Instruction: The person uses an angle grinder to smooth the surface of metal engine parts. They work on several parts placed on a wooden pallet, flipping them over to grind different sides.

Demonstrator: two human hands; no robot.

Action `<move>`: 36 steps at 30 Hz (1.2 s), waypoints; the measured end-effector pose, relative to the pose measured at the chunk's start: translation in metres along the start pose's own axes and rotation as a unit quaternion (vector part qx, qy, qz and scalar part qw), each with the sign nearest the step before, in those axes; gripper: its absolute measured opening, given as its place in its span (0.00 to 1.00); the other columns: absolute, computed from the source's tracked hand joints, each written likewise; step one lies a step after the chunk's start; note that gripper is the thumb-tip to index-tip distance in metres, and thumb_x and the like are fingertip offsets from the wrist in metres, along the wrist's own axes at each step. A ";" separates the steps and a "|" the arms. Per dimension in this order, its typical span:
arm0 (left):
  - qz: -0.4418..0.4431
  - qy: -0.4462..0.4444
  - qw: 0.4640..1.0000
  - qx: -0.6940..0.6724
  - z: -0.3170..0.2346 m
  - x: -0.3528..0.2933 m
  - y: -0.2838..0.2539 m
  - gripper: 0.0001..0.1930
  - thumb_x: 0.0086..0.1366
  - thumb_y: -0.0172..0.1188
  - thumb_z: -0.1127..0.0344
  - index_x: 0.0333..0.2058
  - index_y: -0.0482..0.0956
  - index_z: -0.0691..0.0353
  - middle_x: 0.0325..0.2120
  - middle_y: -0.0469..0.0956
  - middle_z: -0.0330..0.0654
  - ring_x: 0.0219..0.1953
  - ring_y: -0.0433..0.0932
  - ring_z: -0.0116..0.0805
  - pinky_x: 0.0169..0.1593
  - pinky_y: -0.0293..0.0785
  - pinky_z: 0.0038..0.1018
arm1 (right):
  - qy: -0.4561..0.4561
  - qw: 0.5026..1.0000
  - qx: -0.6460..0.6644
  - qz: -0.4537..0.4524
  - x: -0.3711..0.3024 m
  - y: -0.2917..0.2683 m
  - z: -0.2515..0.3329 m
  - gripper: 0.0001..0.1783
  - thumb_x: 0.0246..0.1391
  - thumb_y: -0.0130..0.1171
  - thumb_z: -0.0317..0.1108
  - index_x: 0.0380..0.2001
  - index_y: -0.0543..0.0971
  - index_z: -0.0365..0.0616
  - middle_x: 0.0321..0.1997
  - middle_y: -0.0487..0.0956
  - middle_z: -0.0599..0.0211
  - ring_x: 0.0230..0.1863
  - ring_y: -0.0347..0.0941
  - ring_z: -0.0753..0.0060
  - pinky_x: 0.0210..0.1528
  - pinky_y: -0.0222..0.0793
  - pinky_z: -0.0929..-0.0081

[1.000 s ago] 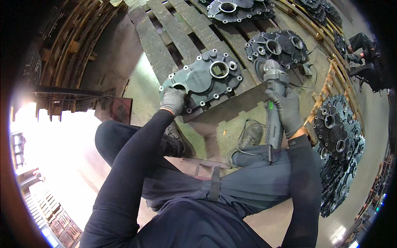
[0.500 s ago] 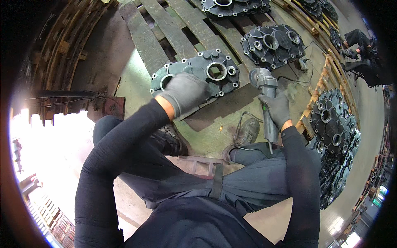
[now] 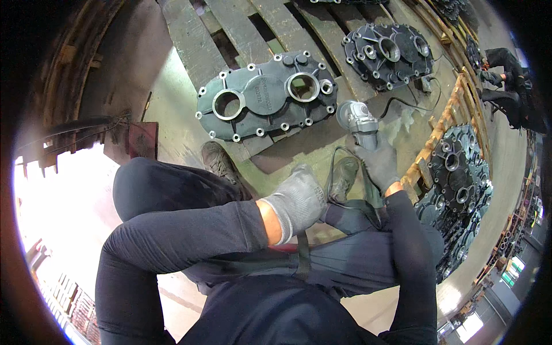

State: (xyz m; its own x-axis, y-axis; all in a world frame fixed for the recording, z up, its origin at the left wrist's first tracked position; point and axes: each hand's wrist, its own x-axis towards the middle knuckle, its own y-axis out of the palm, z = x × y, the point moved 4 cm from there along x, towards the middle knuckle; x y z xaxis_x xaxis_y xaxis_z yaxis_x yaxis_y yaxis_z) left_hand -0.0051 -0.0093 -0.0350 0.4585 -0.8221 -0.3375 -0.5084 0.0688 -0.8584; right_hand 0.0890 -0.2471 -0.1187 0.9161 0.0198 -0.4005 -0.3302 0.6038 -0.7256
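My gloved right hand [image 3: 379,165] is wrapped round the body of an angle grinder [image 3: 362,119], its head and disc pointing away from me. The disc is close to the right end of a dark cast metal cover [image 3: 264,95] but apart from it. This cover lies on a wooden pallet, two large machined bores facing up and small bolt bosses round its rim. My gloved left hand [image 3: 299,198] is over my lap, nearer to me than the cover and clear of it. Its fingers look curled in; whatever they may hold is hidden.
A second cast cover [image 3: 388,54] lies farther right on the pallet [image 3: 201,49]. More covers are stacked [image 3: 460,178] at the right beside a wooden pallet edge [image 3: 443,126]. The grinder's black cable [image 3: 405,102] loops nearby. Another person [image 3: 506,86] is at the far right.
My left hand has left the near cover and come back toward my lap, to the right. The grinder has shifted slightly toward the left and nearer to me, still in my right hand.
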 end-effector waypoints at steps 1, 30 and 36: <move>0.002 -0.001 1.000 0.001 -0.001 0.002 -0.002 0.06 0.61 0.64 0.61 0.29 0.89 0.52 0.25 0.85 0.37 0.32 0.86 0.40 0.38 0.73 0.40 | 0.008 1.000 -0.007 0.007 -0.004 0.000 0.000 0.33 0.54 0.78 0.48 0.56 0.80 0.41 0.48 0.89 0.49 0.50 0.87 0.46 0.55 0.79 0.54; -0.018 -0.024 0.999 0.032 0.011 0.003 0.005 0.06 0.60 0.65 0.62 0.28 0.88 0.54 0.23 0.82 0.38 0.30 0.83 0.39 0.38 0.70 0.38 | -0.020 0.998 -0.043 0.043 -0.007 0.019 0.016 0.39 0.53 0.74 0.50 0.64 0.76 0.43 0.54 0.86 0.40 0.55 0.84 0.35 0.58 0.78 0.48; -0.032 -0.022 0.999 0.018 0.005 0.002 0.012 0.06 0.60 0.65 0.62 0.29 0.89 0.54 0.24 0.83 0.38 0.31 0.84 0.40 0.39 0.71 0.38 | -0.017 0.996 -0.076 0.036 0.002 0.024 0.013 0.36 0.53 0.79 0.50 0.57 0.81 0.36 0.48 0.89 0.46 0.48 0.87 0.50 0.54 0.79 0.57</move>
State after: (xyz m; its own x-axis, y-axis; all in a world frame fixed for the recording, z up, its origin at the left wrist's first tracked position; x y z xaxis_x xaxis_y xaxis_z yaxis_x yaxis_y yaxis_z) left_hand -0.0070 -0.0073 -0.0477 0.5210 -0.8001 -0.2973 -0.4507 0.0379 -0.8919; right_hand 0.0855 -0.2220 -0.1295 0.8949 0.0874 -0.4375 -0.4239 0.4727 -0.7726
